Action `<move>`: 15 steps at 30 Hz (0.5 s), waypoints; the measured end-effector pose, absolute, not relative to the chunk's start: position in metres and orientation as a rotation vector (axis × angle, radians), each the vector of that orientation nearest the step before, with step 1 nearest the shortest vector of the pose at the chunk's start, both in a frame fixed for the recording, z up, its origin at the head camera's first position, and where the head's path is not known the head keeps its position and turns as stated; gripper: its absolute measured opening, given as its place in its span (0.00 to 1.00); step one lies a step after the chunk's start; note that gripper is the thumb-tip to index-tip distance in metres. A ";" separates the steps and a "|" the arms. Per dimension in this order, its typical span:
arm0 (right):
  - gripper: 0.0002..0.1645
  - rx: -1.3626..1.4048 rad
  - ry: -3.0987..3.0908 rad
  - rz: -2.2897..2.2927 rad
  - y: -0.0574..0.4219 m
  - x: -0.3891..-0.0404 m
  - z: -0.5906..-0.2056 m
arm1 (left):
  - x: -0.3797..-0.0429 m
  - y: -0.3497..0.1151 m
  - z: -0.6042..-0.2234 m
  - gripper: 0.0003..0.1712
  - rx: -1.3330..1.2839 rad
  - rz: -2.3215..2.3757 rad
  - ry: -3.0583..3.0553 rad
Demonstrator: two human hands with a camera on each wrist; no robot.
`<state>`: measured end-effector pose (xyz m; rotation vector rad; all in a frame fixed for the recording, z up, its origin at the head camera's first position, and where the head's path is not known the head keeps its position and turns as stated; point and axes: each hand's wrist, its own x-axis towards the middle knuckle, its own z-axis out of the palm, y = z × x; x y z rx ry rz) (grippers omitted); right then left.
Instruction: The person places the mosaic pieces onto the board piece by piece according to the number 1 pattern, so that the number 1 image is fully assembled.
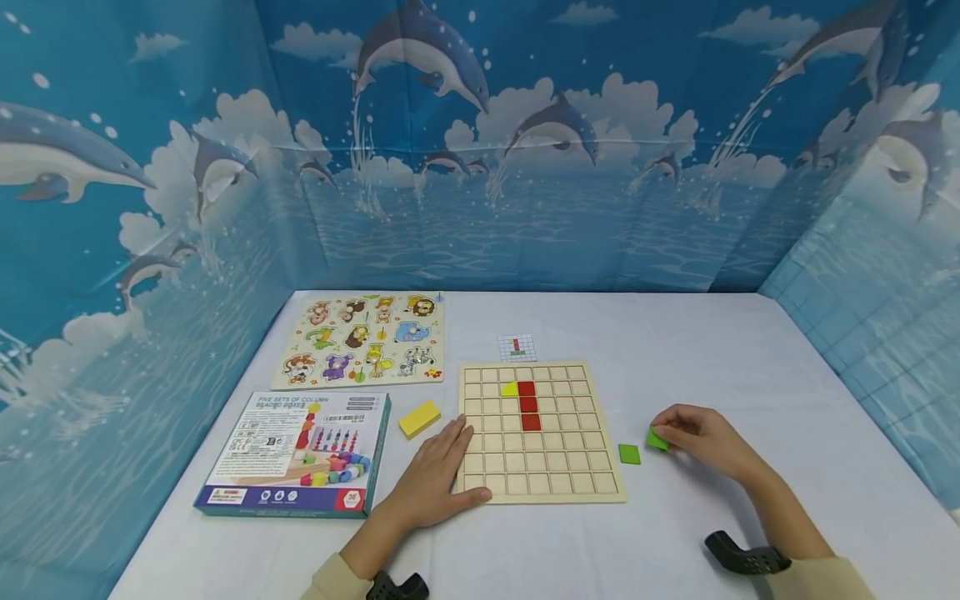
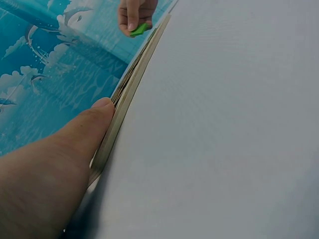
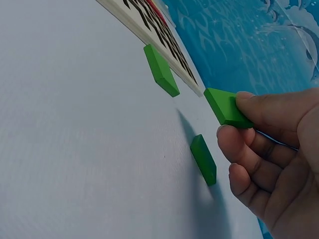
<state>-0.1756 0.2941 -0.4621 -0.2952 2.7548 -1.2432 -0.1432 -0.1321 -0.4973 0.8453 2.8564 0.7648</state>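
Right of the wooden grid board (image 1: 558, 492), my right hand (image 1: 701, 437) pinches a green square tile (image 3: 223, 107) between thumb and fingers, above the table. Two more green tiles lie below it in the right wrist view, one near the board (image 3: 161, 70) and another under the hand (image 3: 203, 159). My left hand (image 1: 431, 479) rests on the board's left edge with fingers extended, its thumb (image 2: 92, 124) along the front edge. Three red tiles (image 1: 528, 405) form a column in the grid, with a yellow piece (image 1: 510, 389) left of the top one.
A small pattern card (image 1: 517, 347) lies behind the board. Left of the board is a yellow block (image 1: 420, 419). Farther left are a boxed toy set (image 1: 292, 454) and an animal puzzle board (image 1: 360, 342). Dolphin-printed curtains (image 1: 480, 217) surround the white table (image 1: 675, 350).
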 end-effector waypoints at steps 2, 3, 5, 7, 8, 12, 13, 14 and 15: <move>0.11 -0.294 2.749 -1.237 0.290 -0.178 -0.461 | -0.143 -0.132 -0.498 0.55 0.845 0.766 2.856; 0.10 -0.287 2.747 -1.236 0.288 -0.179 -0.460 | -0.143 -0.132 -0.498 0.55 0.844 0.766 2.856; 0.11 -0.277 2.739 -1.237 0.283 -0.181 -0.459 | -0.143 -0.132 -0.498 0.55 0.842 0.765 2.858; 0.10 -0.275 2.732 -1.238 0.279 -0.182 -0.459 | -0.143 -0.132 -0.498 0.54 0.842 0.765 2.859; 0.10 -0.281 2.730 -1.241 0.277 -0.183 -0.458 | -0.143 -0.132 -0.498 0.54 0.842 0.766 2.859; 0.11 -0.305 2.706 -1.264 0.271 -0.185 -0.457 | -0.143 -0.132 -0.498 0.54 0.841 0.765 2.859; 0.11 -0.310 2.699 -1.271 0.269 -0.185 -0.457 | -0.143 -0.132 -0.497 0.54 0.840 0.763 2.859; 0.11 -0.319 2.691 -1.281 0.268 -0.186 -0.456 | -0.143 -0.132 -0.497 0.54 0.839 0.763 2.859; 0.11 -0.327 2.688 -1.284 0.267 -0.187 -0.456 | -0.143 -0.132 -0.497 0.54 0.838 0.762 2.859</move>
